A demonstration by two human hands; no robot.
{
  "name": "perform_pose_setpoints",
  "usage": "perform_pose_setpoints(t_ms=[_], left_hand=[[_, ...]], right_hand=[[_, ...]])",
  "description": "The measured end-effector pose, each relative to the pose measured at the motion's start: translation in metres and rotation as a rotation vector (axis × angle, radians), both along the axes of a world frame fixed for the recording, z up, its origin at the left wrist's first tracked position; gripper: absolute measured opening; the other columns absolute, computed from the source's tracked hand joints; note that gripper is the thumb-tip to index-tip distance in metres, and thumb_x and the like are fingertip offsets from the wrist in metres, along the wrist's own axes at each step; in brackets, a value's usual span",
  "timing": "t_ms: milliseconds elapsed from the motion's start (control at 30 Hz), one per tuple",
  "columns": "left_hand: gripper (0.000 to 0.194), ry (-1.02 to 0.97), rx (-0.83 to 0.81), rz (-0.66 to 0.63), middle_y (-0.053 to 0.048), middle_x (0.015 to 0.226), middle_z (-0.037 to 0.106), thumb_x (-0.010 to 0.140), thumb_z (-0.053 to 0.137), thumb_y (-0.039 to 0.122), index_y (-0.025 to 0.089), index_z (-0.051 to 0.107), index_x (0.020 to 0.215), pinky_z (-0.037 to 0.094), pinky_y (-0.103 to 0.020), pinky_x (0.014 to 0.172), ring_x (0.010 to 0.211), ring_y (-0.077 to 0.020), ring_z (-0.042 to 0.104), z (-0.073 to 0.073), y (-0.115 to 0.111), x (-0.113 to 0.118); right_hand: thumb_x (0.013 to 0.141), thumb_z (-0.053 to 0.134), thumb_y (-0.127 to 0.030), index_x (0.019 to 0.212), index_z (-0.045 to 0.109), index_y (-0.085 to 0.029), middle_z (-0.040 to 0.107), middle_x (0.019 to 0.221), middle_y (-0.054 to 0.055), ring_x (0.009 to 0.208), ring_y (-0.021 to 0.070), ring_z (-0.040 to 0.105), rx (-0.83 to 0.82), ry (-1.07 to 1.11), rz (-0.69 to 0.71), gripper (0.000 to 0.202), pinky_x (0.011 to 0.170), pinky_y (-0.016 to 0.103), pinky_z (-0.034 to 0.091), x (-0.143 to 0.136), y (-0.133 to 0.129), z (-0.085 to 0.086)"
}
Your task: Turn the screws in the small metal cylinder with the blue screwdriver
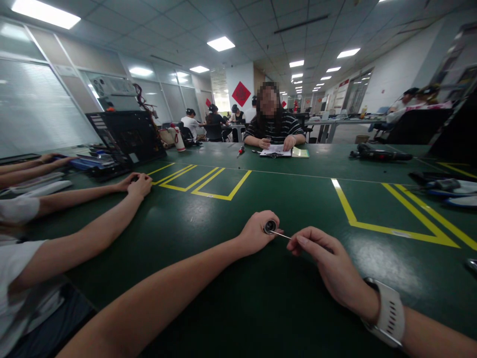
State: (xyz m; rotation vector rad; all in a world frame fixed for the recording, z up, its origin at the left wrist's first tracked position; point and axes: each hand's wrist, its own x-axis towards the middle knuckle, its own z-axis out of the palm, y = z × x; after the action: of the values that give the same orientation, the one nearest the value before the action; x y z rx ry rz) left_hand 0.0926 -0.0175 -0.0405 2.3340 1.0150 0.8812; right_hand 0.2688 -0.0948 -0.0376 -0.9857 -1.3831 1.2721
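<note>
Just above the green tabletop [208, 223], my left hand [257, 232] is wrapped round a small dark cylindrical part [270, 226], its round hollow end turned towards me. Most of that part is hidden inside my fingers. My right hand [320, 251], with a pale watch strap at the wrist, pinches a thin metal rod [281, 234] between thumb and fingers. The rod's far end reaches the opening of the cylindrical part; how deep it goes I cannot tell.
Yellow tape [212, 195] marks outlines on the table. Across it sits a person with a clipboard [276, 150]; a red screwdriver [240, 151] lies nearby. A co-worker's hands [139, 185] rest at the left, near a black computer case [124, 139]. A black power tool [380, 152] lies far right.
</note>
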Motion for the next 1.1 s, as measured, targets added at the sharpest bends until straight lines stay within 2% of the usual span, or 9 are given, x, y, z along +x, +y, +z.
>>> perform_pose_setpoints(t_ms=[167, 300, 500, 600, 700, 800, 967, 1100], left_hand=[[0.012, 0.080, 0.025, 0.017, 0.003, 0.070, 0.053, 0.073, 0.063, 0.020, 0.015, 0.053, 0.069, 0.036, -0.025, 0.067, 0.067, -0.0111, 0.049, 0.001, -0.001, 0.000], [0.011, 0.118, 0.056, 0.010, 0.003, 0.070, 0.054, 0.074, 0.062, 0.022, 0.016, 0.054, 0.070, 0.037, -0.026, 0.069, 0.067, -0.0114, 0.050, 0.001, -0.002, 0.000], [0.011, 0.139, 0.099, -0.015, 0.003, 0.072, 0.057, 0.075, 0.061, 0.024, 0.016, 0.054, 0.071, 0.037, -0.026, 0.070, 0.069, -0.0116, 0.052, -0.003, 0.001, 0.000], [0.011, 0.161, 0.096, -0.017, 0.002, 0.073, 0.058, 0.075, 0.061, 0.025, 0.016, 0.055, 0.072, 0.037, -0.027, 0.072, 0.071, -0.0121, 0.053, -0.004, 0.001, 0.000], [0.012, 0.165, 0.088, -0.017, 0.002, 0.074, 0.058, 0.075, 0.061, 0.026, 0.016, 0.055, 0.073, 0.036, -0.028, 0.073, 0.071, -0.0124, 0.052, -0.003, 0.001, 0.000], [0.011, 0.144, 0.074, -0.009, 0.002, 0.074, 0.057, 0.075, 0.062, 0.024, 0.016, 0.055, 0.073, 0.036, -0.028, 0.072, 0.070, -0.0124, 0.052, -0.003, 0.001, -0.001], [0.011, 0.109, 0.016, 0.013, 0.003, 0.073, 0.055, 0.072, 0.063, 0.022, 0.016, 0.054, 0.072, 0.037, -0.027, 0.070, 0.069, -0.0123, 0.050, -0.001, 0.000, -0.001], [0.013, 0.004, -0.038, -0.004, 0.003, 0.069, 0.050, 0.071, 0.064, 0.021, 0.016, 0.052, 0.069, 0.037, -0.024, 0.064, 0.066, -0.0111, 0.047, -0.001, 0.000, 0.000]], right_hand=[[0.086, 0.051, -0.037, 0.079, 0.063, -0.020, 0.061, 0.079, 0.001, 0.078, 0.0168, 0.056, 0.086, -0.072, -0.086, 0.022, 0.073, 0.032, 0.043, 0.003, 0.000, -0.004], [0.087, 0.047, -0.039, 0.083, 0.060, -0.021, 0.061, 0.082, 0.002, 0.079, 0.0182, 0.056, 0.152, -0.267, -0.069, 0.023, 0.070, 0.033, 0.044, 0.000, -0.005, 0.001], [0.089, 0.041, -0.029, 0.083, 0.057, -0.020, 0.057, 0.082, 0.004, 0.077, 0.0188, 0.052, 0.418, -0.586, -0.096, 0.019, 0.069, 0.035, 0.041, -0.008, -0.014, 0.007], [0.088, 0.042, -0.029, 0.078, 0.057, -0.020, 0.057, 0.078, 0.004, 0.075, 0.0196, 0.051, 0.420, -0.628, -0.122, 0.021, 0.068, 0.036, 0.039, -0.008, -0.015, 0.008], [0.087, 0.043, -0.036, 0.075, 0.058, -0.020, 0.058, 0.076, 0.004, 0.073, 0.0199, 0.053, 0.259, -0.532, -0.109, 0.024, 0.066, 0.035, 0.039, -0.004, -0.012, 0.010], [0.085, 0.047, -0.039, 0.073, 0.060, -0.020, 0.060, 0.075, 0.003, 0.075, 0.0201, 0.055, 0.096, -0.330, -0.087, 0.026, 0.069, 0.035, 0.040, -0.001, -0.006, 0.008], [0.081, 0.055, -0.034, 0.072, 0.063, -0.018, 0.063, 0.075, 0.003, 0.077, 0.0192, 0.056, -0.104, 0.065, -0.066, 0.020, 0.075, 0.035, 0.040, 0.000, 0.004, 0.001], [0.080, 0.058, -0.032, 0.075, 0.065, -0.017, 0.064, 0.077, 0.005, 0.076, 0.0184, 0.056, -0.214, 0.233, -0.018, 0.018, 0.074, 0.034, 0.041, 0.001, 0.009, -0.002]])
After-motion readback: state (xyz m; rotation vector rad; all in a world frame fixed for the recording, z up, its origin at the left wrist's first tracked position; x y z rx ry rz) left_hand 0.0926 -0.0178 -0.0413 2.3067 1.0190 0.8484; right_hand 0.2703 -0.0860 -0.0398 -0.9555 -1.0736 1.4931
